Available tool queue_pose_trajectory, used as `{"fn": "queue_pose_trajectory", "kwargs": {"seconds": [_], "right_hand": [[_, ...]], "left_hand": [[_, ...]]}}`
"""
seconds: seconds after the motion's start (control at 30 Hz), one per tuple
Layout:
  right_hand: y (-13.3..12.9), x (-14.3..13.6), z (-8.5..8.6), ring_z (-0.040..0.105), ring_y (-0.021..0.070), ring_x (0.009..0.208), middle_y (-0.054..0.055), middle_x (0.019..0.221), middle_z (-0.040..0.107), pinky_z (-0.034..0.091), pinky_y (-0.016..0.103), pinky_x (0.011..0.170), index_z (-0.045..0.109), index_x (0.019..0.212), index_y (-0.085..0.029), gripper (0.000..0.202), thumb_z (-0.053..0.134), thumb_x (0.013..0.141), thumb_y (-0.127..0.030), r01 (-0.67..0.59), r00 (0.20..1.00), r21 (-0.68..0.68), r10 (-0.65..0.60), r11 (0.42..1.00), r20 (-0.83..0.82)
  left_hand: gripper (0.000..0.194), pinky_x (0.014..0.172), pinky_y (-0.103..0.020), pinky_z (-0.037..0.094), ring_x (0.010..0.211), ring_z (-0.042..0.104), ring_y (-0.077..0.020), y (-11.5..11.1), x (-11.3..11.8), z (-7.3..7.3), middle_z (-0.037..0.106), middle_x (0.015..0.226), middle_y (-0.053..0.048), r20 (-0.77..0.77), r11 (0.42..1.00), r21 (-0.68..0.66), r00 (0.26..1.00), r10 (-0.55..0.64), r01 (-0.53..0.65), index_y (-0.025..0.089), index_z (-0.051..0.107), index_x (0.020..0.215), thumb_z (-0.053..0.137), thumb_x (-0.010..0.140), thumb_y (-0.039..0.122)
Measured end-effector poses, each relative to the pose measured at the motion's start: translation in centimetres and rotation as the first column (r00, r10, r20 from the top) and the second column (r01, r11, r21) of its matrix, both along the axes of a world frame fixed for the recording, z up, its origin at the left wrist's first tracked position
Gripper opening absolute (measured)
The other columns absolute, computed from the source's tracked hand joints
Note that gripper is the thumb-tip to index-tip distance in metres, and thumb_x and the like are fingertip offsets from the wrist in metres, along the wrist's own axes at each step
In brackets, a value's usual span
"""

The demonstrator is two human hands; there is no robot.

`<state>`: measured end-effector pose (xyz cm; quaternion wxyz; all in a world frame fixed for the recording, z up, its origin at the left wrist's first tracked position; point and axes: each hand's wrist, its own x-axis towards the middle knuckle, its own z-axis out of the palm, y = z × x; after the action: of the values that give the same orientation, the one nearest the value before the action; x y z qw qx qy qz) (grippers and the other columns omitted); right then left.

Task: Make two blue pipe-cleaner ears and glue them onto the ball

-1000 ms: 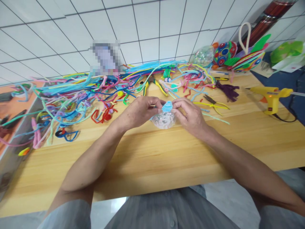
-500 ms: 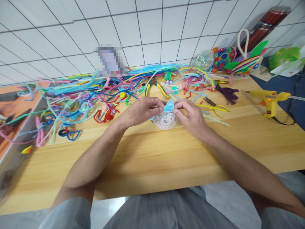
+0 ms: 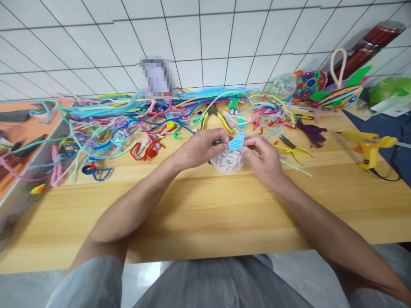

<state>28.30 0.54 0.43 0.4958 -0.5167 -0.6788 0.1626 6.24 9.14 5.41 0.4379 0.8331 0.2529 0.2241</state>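
Note:
A light-blue ridged piece, shaped like a small pointed fin, stands at the top of a clear round ball with speckled bits on it. My left hand comes from the left, its thumb and fingertips pinched on the piece's left edge. From the other side my right hand pinches the right edge, its thumb low near the ball. The ball sits just below both hands, over the wooden table. Whether the piece is fastened to the ball cannot be seen.
Loose pipe cleaners lie heaped along the tiled wall. Yellow-handled pliers and a yellow glue gun with a cord lie to the right. A decorated fish and a red cylinder stand at the back right.
The whole scene has shifted slightly to the right in view as the head turned. Both hands keep their pinch on the blue piece, which looks tilted a little more to the right.

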Motion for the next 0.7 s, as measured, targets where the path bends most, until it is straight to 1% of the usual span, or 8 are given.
{"fn": "queue_pose_trajectory", "kwargs": {"seconds": [0.1,0.2,0.3,0.4,0.47,0.53,0.6,0.7], "right_hand": [[0.0,0.1,-0.2,0.069,0.0209,0.094,0.003,0.099,0.073,0.055,0.039,0.087,0.066,0.093,-0.025,0.005,0.066,0.096,-0.028,-0.003,1.0,-0.003,0.003,1.0,-0.013],[0.0,0.3,-0.6,0.069,0.0205,0.096,0.003,0.103,0.072,0.056,0.04,0.089,0.067,0.099,-0.025,0.006,0.065,0.098,-0.031,-0.015,0.998,-0.036,0.012,0.999,-0.058],[-0.1,0.5,-1.0,0.068,0.0231,0.111,0.006,0.119,0.07,0.057,0.043,0.095,0.065,0.111,-0.026,0.021,0.071,0.095,-0.038,-0.055,0.996,-0.076,0.049,0.996,-0.074],[-0.1,0.6,-1.4,0.063,0.0281,0.13,0.01,0.138,0.064,0.054,0.049,0.106,0.058,0.122,-0.027,0.051,0.085,0.082,-0.044,-0.091,0.995,-0.129,0.085,0.987,-0.047],[0.1,0.8,-1.8,0.063,0.0295,0.131,0.012,0.141,0.064,0.052,0.053,0.11,0.054,0.126,-0.027,0.063,0.089,0.077,-0.048,-0.104,0.994,-0.195,0.094,0.975,-0.06],[0.4,1.1,-2.2,0.065,0.0292,0.128,0.011,0.137,0.067,0.052,0.054,0.11,0.052,0.125,-0.027,0.066,0.09,0.076,-0.05,-0.11,0.99,-0.253,0.083,0.961,-0.116],[0.9,1.2,-2.8,0.067,0.0284,0.127,0.01,0.135,0.069,0.053,0.052,0.109,0.051,0.122,-0.028,0.066,0.09,0.075,-0.053,-0.123,0.975,-0.28,0.063,0.952,-0.212],[1.5,1.2,-3.3,0.067,0.028,0.13,0.013,0.141,0.069,0.056,0.048,0.106,0.051,0.122,-0.028,0.069,0.089,0.075,-0.059,-0.147,0.932,-0.284,0.036,0.947,-0.362]], "left_hand": [[0.025,0.071,-0.027,0.048,0.077,0.061,-0.0143,0.2,-0.1,0.2,0.071,0.09,-0.003,0.067,0.994,-0.107,0.998,0.005,0.003,0.017,0.068,0.095,0.063,0.097,0.042],[0.039,0.088,-0.033,0.054,0.101,0.069,-0.0199,0.9,-0.7,0.2,0.076,0.11,-0.007,0.133,0.974,-0.212,0.986,0.104,-0.074,0.018,0.07,0.101,0.064,0.098,0.057],[0.048,0.105,-0.041,0.053,0.124,0.068,-0.0253,1.7,-1.7,-0.4,0.076,0.127,-0.011,0.153,0.941,-0.325,0.976,0.155,-0.098,0.02,0.071,0.111,0.065,0.095,0.065],[0.055,0.115,-0.047,0.048,0.138,0.062,-0.0297,1.9,-2.9,-1.5,0.07,0.141,-0.015,0.148,0.922,-0.381,0.98,0.132,-0.067,0.022,0.069,0.126,0.07,0.093,0.065],[0.064,0.118,-0.049,0.046,0.145,0.057,-0.0318,1.6,-3.5,-2.3,0.064,0.15,-0.017,0.155,0.913,-0.405,0.98,0.127,-0.054,0.024,0.063,0.139,0.076,0.089,0.061],[0.079,0.115,-0.05,0.049,0.146,0.056,-0.0337,1.0,-3.6,-3.1,0.06,0.153,-0.018,0.189,0.894,-0.446,0.973,0.136,-0.039,0.025,0.055,0.147,0.084,0.082,0.059],[0.09,0.113,-0.05,0.051,0.143,0.058,-0.0344,0.5,-3.3,-4.2,0.061,0.151,-0.019,0.23,0.884,-0.466,0.963,0.14,-0.017,0.026,0.052,0.149,0.091,0.074,0.056],[0.093,0.117,-0.049,0.048,0.143,0.058,-0.0337,-0.2,-2.0,-5.8,0.06,0.151,-0.02,0.286,0.91,-0.414,0.951,0.114,0.015,0.023,0.053,0.144,0.097,0.067,0.052]]}}
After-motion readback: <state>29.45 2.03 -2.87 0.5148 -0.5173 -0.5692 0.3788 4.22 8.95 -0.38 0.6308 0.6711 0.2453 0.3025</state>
